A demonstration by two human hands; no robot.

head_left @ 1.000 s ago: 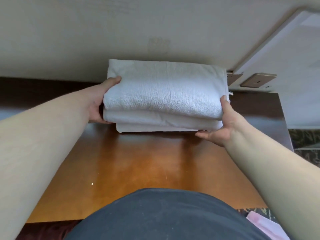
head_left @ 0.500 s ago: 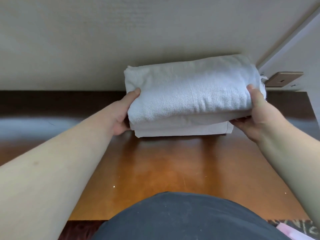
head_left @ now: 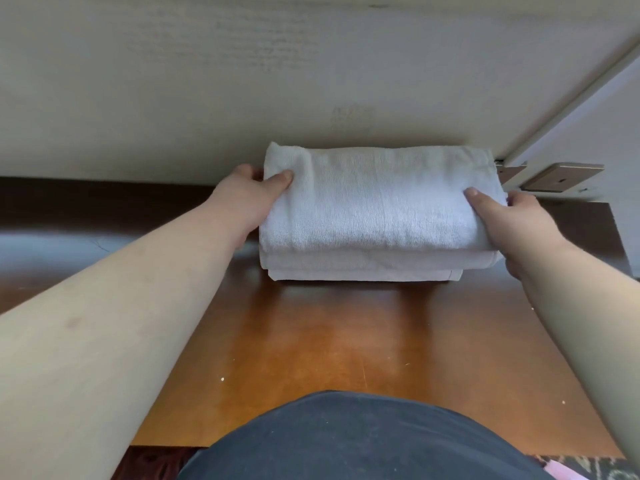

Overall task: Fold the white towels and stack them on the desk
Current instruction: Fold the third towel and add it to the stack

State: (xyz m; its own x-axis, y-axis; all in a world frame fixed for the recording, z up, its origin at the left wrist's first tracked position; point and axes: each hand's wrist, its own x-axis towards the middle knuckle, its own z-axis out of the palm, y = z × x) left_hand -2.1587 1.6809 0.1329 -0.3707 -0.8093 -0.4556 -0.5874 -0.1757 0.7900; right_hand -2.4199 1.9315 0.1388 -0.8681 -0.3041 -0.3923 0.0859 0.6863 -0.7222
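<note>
your left hand [head_left: 247, 192] holds the left end of the top white towel [head_left: 377, 199], thumb on top and the grip closed around the edge. your right hand [head_left: 512, 223] holds the right end in the same way. the towel lies on the stack of folded towels [head_left: 363, 266], which stands on the wooden bench [head_left: 311, 341] at its far side, close to the cream wall [head_left: 242, 81].

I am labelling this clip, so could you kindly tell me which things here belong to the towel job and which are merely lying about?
Part of the job:
- stack of folded white terry towels
- brown wooden desk
- left hand and right hand, gripping the stack's ends

Lying about:
- tan rectangular wall plate
- pink cloth
</note>
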